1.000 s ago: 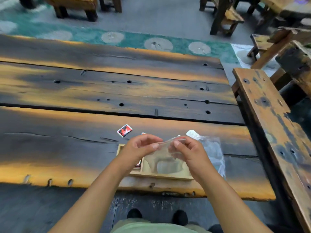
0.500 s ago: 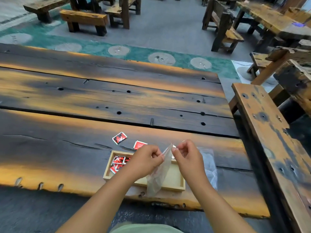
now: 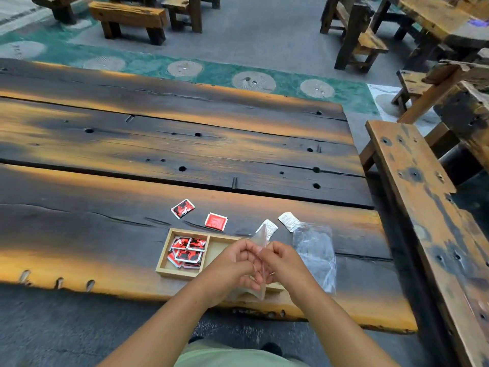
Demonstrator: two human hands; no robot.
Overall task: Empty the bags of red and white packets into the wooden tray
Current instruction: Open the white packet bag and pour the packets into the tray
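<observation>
A two-compartment wooden tray point(image 3: 164, 270) sits near the table's front edge. Its left compartment holds several red and white packets point(image 3: 187, 251). My left hand point(image 3: 232, 268) and my right hand point(image 3: 284, 263) meet over the tray's right part, both pinching a clear plastic bag point(image 3: 260, 241) that stands folded and edge-on between them. A second clear bag point(image 3: 316, 251) lies flat to the right of the tray. Loose on the table behind the tray are a red and black packet point(image 3: 182, 208), a red packet point(image 3: 216, 221) and two white packets point(image 3: 289, 221).
The dark, orange-streaked plank table point(image 3: 158, 160) extends far ahead and left. A wooden bench point(image 3: 423, 207) runs along the table's right side. More benches and tables stand on the floor beyond.
My hands have drawn together and pressed the bag flat and narrower between them. The view has tilted up, so the tray and hands sit lower in the picture.
</observation>
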